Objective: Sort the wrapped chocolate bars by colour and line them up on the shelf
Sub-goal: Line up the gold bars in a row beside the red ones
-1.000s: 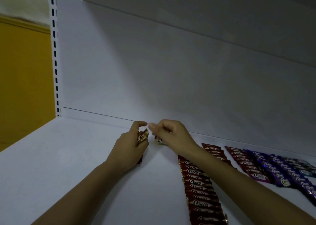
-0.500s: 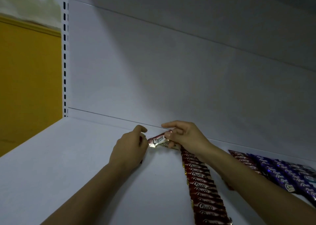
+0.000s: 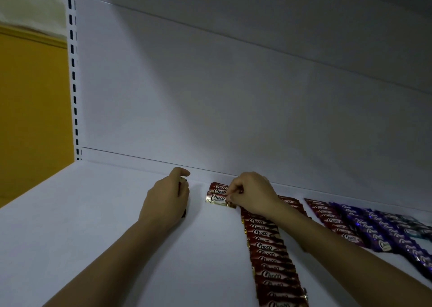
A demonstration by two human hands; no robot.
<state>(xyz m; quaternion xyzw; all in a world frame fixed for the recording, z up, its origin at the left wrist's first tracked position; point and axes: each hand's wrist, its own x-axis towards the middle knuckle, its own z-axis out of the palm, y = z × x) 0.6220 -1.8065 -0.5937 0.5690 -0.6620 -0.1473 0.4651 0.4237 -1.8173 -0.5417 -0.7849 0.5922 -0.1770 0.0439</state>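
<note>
Red bar (image 3: 217, 198) in right fingers (image 3: 234, 188)

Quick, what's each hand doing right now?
Left hand: grips red bars.
Right hand: pinches one red bar.

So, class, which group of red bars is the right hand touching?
The short red stack by the back wall, left of the long red row; the right hand pinches its end.
</note>
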